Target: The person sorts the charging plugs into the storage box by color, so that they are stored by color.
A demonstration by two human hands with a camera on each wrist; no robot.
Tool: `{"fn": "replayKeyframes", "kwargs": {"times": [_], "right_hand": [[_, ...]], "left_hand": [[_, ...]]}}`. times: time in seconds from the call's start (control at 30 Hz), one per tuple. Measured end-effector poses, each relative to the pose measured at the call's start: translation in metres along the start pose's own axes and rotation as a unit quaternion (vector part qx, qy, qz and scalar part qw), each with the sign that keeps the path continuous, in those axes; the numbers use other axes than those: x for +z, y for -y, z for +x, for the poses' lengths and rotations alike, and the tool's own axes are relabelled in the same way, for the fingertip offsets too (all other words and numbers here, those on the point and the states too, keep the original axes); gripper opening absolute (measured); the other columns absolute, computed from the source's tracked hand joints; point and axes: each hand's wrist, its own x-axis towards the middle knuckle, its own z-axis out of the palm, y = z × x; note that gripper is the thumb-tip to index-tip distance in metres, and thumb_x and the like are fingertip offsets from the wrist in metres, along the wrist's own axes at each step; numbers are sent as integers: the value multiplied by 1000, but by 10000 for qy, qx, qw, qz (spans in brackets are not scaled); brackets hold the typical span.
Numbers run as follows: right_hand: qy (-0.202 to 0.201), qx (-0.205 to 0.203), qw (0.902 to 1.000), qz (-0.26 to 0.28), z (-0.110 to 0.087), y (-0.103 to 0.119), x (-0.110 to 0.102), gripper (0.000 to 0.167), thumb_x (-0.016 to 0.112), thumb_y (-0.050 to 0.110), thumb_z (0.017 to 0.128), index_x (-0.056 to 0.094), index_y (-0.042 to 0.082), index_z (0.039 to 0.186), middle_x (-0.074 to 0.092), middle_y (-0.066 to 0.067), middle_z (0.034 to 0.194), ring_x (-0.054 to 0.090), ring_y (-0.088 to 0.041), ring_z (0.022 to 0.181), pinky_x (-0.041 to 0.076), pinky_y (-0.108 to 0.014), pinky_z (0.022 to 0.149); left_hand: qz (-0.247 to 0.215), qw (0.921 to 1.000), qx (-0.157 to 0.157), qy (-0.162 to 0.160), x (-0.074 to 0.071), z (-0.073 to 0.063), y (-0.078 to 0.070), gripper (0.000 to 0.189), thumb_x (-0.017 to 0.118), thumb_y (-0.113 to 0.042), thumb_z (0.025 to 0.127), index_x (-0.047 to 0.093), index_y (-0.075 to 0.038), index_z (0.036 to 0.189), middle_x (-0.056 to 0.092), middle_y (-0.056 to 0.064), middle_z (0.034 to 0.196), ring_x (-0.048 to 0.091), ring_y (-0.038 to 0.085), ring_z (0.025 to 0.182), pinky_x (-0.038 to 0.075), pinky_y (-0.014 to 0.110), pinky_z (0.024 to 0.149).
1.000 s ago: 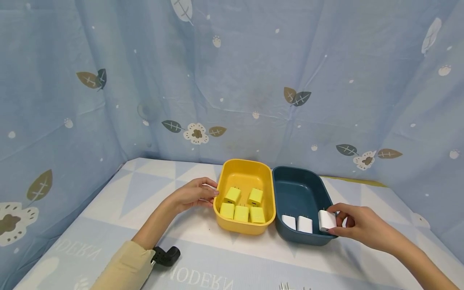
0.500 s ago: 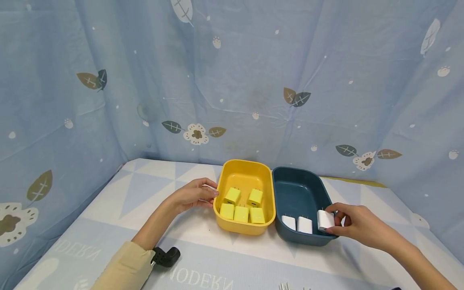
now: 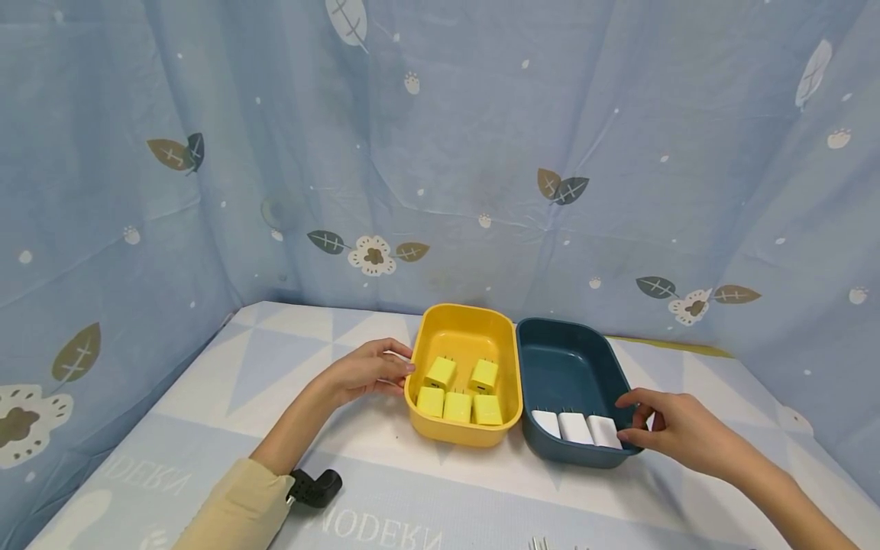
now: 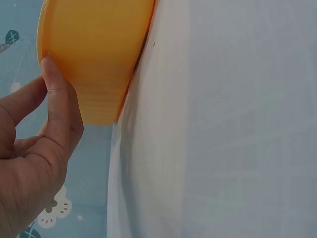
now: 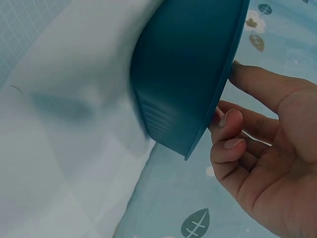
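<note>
In the head view my left hand (image 3: 371, 368) holds the left rim of a yellow plastic box (image 3: 462, 317), its fingertips right at the edge. The left wrist view shows a fingertip against the box's outer wall (image 4: 101, 54). Inside lie several yellow plug chargers (image 3: 457, 406). My right hand (image 3: 677, 428) reaches over the right rim of a dark blue box (image 3: 560, 336), thumb and index finger apart. Beside the thumb tip stands the rightmost white plug charger (image 3: 603, 432), in a row with two more white chargers (image 3: 574, 428) along the near wall.
The two boxes stand side by side on a patterned cloth (image 3: 371, 458). Metal prongs (image 3: 539, 543) show at the bottom edge of the head view. A blue curtain (image 3: 440, 153) hangs close behind, and a black wrist mount (image 3: 316, 486) sits by my left sleeve.
The white charger in my right fingers has gone down and left into the row inside the blue box, and my thumb and index finger let it go. The left hand stays put.
</note>
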Motion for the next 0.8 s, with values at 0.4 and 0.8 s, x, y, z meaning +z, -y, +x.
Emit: {"fn": "replayKeyframes", "kwargs": {"times": [0.4, 0.8], "right_hand": [[-161, 93, 9998, 5, -5, 11, -3, 39, 76, 36, 87, 66, 9, 114, 55, 15, 74, 46, -4, 58, 41, -23, 50], [-405, -271, 9988, 39, -11, 28, -3, 33, 76, 34, 88, 66, 13, 112, 53, 17, 74, 45, -2, 57, 40, -22, 49]], "left_hand": [[10, 10000, 13, -12, 0, 0, 0, 36, 63, -8, 97, 47, 3, 127, 66, 16, 102, 64, 20, 76, 60, 31, 75], [-65, 10000, -1, 58, 0, -1, -1, 38, 64, -9, 96, 46, 3, 128, 65, 17, 102, 65, 19, 74, 60, 30, 74]]}}
